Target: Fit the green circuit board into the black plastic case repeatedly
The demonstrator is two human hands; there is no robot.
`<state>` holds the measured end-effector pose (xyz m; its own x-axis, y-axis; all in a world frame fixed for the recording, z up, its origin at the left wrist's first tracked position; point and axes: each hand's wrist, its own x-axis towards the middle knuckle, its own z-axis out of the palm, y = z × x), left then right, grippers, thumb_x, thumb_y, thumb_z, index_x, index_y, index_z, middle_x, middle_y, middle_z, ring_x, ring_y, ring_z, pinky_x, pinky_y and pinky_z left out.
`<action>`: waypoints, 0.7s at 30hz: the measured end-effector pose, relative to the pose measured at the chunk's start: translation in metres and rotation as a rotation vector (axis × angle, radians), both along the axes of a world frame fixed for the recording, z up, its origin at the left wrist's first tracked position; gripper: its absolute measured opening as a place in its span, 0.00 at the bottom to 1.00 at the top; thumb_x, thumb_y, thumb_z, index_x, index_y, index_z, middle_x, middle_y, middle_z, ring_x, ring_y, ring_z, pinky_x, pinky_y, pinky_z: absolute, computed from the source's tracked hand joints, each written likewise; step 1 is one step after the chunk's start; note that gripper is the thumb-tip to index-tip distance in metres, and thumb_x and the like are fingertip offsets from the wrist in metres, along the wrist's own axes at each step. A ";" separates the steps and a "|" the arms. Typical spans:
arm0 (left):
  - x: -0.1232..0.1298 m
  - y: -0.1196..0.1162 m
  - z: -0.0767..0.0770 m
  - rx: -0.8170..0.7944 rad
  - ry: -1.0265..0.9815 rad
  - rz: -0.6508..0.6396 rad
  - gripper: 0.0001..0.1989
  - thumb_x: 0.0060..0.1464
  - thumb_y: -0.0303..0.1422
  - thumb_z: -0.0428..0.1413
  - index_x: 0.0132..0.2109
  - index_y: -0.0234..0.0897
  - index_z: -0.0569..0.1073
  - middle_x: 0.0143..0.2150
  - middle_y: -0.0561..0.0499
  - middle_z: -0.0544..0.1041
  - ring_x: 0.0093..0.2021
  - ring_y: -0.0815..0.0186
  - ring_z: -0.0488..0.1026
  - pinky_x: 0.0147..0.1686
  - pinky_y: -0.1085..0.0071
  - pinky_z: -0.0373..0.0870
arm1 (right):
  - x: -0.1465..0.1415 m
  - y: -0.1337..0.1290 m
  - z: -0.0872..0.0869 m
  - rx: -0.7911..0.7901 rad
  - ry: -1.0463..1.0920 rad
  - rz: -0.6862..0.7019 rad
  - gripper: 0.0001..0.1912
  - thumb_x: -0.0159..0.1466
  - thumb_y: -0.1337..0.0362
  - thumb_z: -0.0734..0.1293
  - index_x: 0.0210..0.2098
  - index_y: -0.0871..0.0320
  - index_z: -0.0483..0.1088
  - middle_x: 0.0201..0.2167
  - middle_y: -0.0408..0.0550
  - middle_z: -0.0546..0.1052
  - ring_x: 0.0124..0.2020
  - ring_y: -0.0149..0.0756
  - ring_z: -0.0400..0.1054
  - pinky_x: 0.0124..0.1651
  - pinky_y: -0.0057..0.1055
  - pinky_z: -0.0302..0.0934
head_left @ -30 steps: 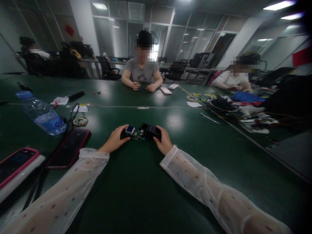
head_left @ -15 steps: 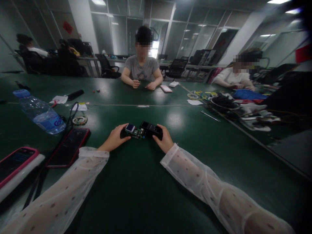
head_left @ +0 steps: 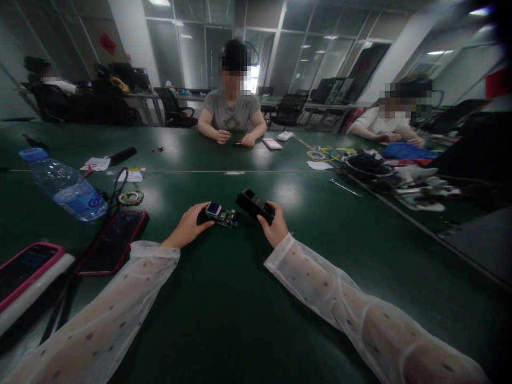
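In the head view my left hand (head_left: 191, 226) is closed round the left end of a green circuit board (head_left: 224, 216), which carries a small screen (head_left: 215, 208) and small parts along its right side. My right hand (head_left: 275, 224) grips a black plastic case (head_left: 254, 205) with a window-like recess near its far end. The case is tilted, its far end pointing up and left. A narrow gap separates board and case, both just above or on the green table (head_left: 232, 298); I cannot tell which.
At left lie a water bottle (head_left: 66, 186), a dark phone with a red edge (head_left: 113, 242) and a pink-framed device (head_left: 30, 272). A wrench (head_left: 345, 188) and a heap of cables (head_left: 368, 165) are at right. One person (head_left: 232, 106) sits opposite, another (head_left: 390, 120) far right.
My right hand has drawn the black case away from the circuit board, slightly right and up, opening a gap between them. My left hand and the board have hardly moved.
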<state>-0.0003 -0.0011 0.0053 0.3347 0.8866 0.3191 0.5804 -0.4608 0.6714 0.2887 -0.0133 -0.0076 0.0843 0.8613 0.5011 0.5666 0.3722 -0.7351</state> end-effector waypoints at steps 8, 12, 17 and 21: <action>0.001 0.001 -0.002 0.012 -0.001 0.015 0.29 0.52 0.37 0.59 0.59 0.44 0.61 0.57 0.45 0.68 0.57 0.54 0.66 0.55 0.50 0.62 | -0.003 -0.005 0.006 0.042 0.080 0.051 0.27 0.61 0.56 0.64 0.56 0.57 0.54 0.50 0.57 0.67 0.51 0.46 0.66 0.53 0.48 0.62; 0.001 -0.001 0.000 0.001 -0.004 0.014 0.29 0.52 0.38 0.59 0.60 0.44 0.61 0.57 0.45 0.68 0.57 0.54 0.66 0.55 0.49 0.62 | -0.007 -0.009 0.012 0.104 0.051 0.082 0.27 0.62 0.57 0.64 0.57 0.56 0.53 0.52 0.57 0.66 0.53 0.46 0.65 0.54 0.46 0.64; 0.001 -0.001 0.000 -0.015 -0.026 0.013 0.31 0.51 0.37 0.60 0.61 0.43 0.60 0.57 0.44 0.68 0.57 0.54 0.66 0.56 0.49 0.61 | -0.023 -0.018 0.023 0.150 -0.025 0.109 0.27 0.63 0.58 0.63 0.58 0.55 0.53 0.53 0.57 0.65 0.53 0.46 0.64 0.55 0.46 0.64; 0.002 0.000 -0.001 -0.031 -0.032 0.030 0.33 0.51 0.37 0.61 0.62 0.42 0.58 0.57 0.42 0.69 0.57 0.53 0.67 0.55 0.48 0.61 | -0.042 -0.020 0.027 0.137 -0.055 0.193 0.26 0.63 0.60 0.63 0.59 0.54 0.52 0.53 0.56 0.65 0.54 0.46 0.63 0.55 0.47 0.63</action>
<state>0.0017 -0.0009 0.0040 0.2979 0.9058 0.3013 0.5714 -0.4220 0.7039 0.2471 -0.0333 0.0195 -0.1057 0.7827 0.6134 0.5130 0.5713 -0.6406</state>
